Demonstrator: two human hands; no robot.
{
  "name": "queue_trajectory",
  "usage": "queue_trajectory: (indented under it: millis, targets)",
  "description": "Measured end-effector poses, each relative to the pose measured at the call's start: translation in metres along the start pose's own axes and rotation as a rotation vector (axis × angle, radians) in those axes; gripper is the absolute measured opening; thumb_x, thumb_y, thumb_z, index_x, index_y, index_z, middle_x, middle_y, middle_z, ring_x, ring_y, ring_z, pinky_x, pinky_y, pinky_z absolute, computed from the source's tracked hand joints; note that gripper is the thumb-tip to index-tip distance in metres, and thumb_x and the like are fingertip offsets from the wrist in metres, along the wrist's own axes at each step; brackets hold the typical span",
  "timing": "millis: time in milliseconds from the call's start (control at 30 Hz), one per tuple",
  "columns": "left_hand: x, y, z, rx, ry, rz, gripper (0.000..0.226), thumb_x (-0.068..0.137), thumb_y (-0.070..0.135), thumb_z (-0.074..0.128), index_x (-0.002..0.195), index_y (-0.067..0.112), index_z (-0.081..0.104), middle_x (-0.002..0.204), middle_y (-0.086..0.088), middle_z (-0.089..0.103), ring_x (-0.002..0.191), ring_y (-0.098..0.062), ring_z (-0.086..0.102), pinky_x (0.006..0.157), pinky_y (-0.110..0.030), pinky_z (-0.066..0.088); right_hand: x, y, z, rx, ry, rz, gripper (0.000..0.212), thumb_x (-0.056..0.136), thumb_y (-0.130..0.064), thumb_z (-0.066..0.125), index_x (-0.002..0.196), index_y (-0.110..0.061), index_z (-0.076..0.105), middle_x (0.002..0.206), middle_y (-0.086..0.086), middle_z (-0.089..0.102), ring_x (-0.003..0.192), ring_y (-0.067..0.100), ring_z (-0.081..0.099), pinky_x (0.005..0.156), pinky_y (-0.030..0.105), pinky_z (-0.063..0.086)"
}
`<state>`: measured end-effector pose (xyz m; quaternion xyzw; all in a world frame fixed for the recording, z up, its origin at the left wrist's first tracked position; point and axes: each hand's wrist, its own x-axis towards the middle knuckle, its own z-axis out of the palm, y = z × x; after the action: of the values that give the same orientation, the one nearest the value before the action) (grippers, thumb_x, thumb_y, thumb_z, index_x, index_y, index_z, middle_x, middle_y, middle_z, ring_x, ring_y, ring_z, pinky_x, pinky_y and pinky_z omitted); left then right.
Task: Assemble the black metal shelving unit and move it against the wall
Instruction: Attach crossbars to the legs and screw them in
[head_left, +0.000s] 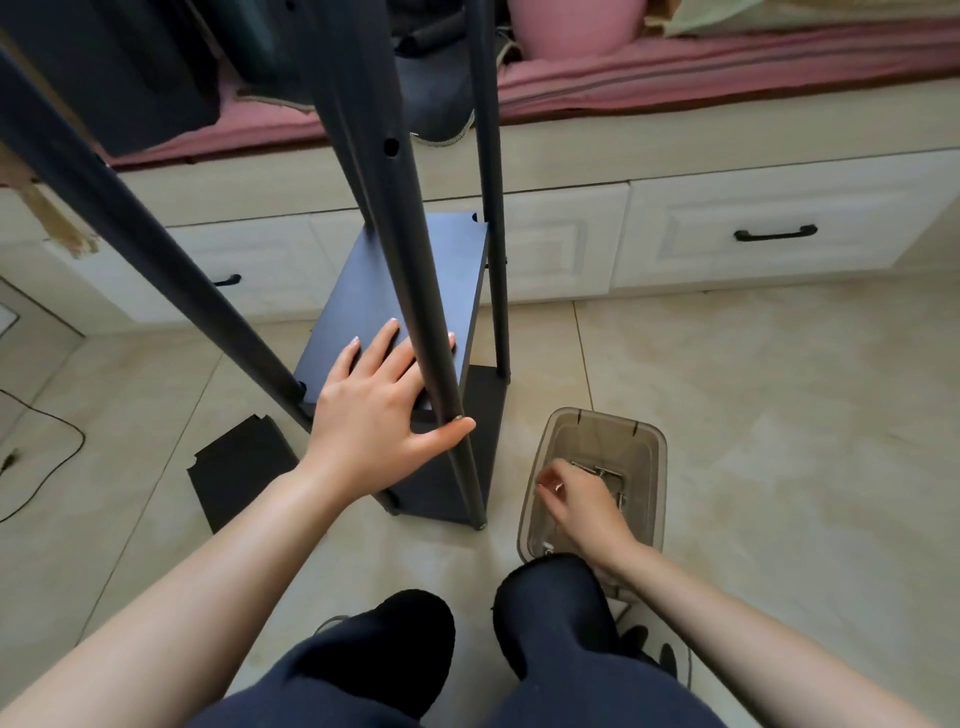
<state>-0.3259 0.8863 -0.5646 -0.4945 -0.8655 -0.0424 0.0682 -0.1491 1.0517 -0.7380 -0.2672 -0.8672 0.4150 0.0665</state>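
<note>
Black shelf bears your left hand, fingers spread flat; three posts show. Your right hand reaches into one clear bin; its fingers' grip can't be told.

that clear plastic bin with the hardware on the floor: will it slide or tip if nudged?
The clear bin probably slides readily: it sits on smooth floor tile and looks thin-walled and light. Tipping seems unlikely, since it is low and wide. The right hand reaching inside could shift it, and the loose metal hardware would rattle about.
</note>
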Motion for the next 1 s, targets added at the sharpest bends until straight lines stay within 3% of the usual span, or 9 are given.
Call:
queue_trajectory:
  millis: [133, 300, 567, 767, 900, 1000]
  targets:
    - [0.000, -0.001, -0.001, -0.001, -0.008, 0.001, 0.086, 0.085, 0.086, 0.020, 0.158, 0.040, 0.020, 0.164, 0.011, 0.025, 0.155, -0.022, 0.015, 0.123, -0.049, 0.010, -0.011, -0.025, -0.002, -0.006, -0.281, -0.143, 0.007, 0.097, -0.027, 0.062, 0.098, -0.022, 0.057, 0.088, -0.005, 0.068, 0.071, 0.008, 0.063, 0.073, 0.032, 0.053]
    - [0.001, -0.001, -0.002, 0.007, -0.025, -0.003, 0.092, 0.082, 0.089, 0.012, 0.157, 0.038, 0.025, 0.166, 0.012, 0.021, 0.156, -0.020, 0.009, 0.123, -0.046, 0.004, -0.015, -0.027, 0.005, -0.404, -0.514, -0.273, 0.021, 0.099, -0.031, 0.055, 0.111, -0.014, 0.054, 0.103, 0.012, 0.068, 0.096, 0.032, 0.061, 0.081, 0.041, 0.050]
    - [0.002, -0.002, 0.001, 0.023, -0.047, -0.014, 0.093, 0.082, 0.089, 0.011, 0.159, 0.037, 0.021, 0.167, 0.013, 0.012, 0.156, -0.017, 0.001, 0.124, -0.045, 0.003, 0.005, -0.010, -0.012, -0.529, -0.444, -0.297, 0.009, 0.099, -0.024, 0.049, 0.105, -0.017, 0.051, 0.096, 0.010, 0.061, 0.086, 0.032, 0.058, 0.073, 0.040, 0.048]
    - [0.001, -0.002, 0.003, 0.018, -0.052, -0.017, 0.091, 0.083, 0.088, 0.014, 0.159, 0.039, 0.018, 0.168, 0.015, 0.009, 0.156, -0.016, -0.001, 0.125, -0.045, 0.002, 0.017, 0.000, -0.026, -0.562, -0.455, -0.305, 0.010, 0.098, -0.024, 0.049, 0.106, -0.022, 0.054, 0.097, 0.005, 0.058, 0.090, 0.028, 0.056, 0.075, 0.038, 0.049]
    - [0.000, -0.001, 0.003, -0.003, -0.039, -0.020, 0.090, 0.083, 0.088, 0.015, 0.159, 0.040, 0.017, 0.167, 0.016, 0.008, 0.156, -0.017, -0.002, 0.123, -0.042, -0.004, 0.021, -0.008, -0.030, -0.496, -0.427, -0.249, 0.012, 0.099, -0.028, 0.050, 0.109, -0.025, 0.056, 0.101, 0.002, 0.058, 0.098, 0.023, 0.055, 0.080, 0.035, 0.049]
    - [-0.001, 0.001, 0.003, -0.030, -0.039, -0.034, 0.091, 0.082, 0.088, 0.017, 0.159, 0.041, 0.014, 0.166, 0.018, 0.006, 0.156, -0.015, -0.005, 0.122, -0.041, -0.007, 0.025, -0.029, -0.032, -0.205, -0.280, -0.162, 0.002, 0.100, -0.026, 0.051, 0.101, -0.027, 0.053, 0.101, -0.005, 0.067, 0.096, 0.012, 0.060, 0.083, 0.029, 0.051]
